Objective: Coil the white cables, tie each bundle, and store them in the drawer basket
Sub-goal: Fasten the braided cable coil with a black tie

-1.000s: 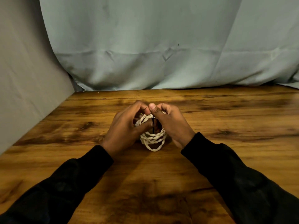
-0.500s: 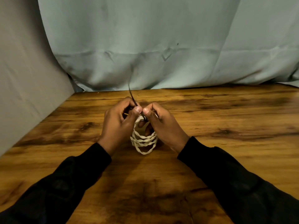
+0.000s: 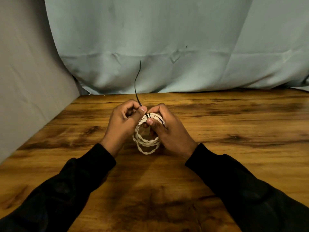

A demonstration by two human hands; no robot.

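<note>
A white cable (image 3: pixel 145 139) is being held coiled; a black tie (image 3: pixel 137 84) is being pinched by the left hand (image 3: pixel 124 122), the coil gripped by the right hand (image 3: pixel 168 129).

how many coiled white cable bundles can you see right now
1. The coiled white cable bundle is held over the wooden table between the left hand and right hand; no others show.

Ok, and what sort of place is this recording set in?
Probably a makeshift recording setup rather than a lived-in room: a dark-grained wooden tabletop backed by a draped pale blue-grey cloth, with a plain grey panel on the left. No drawer basket is in view.
</note>
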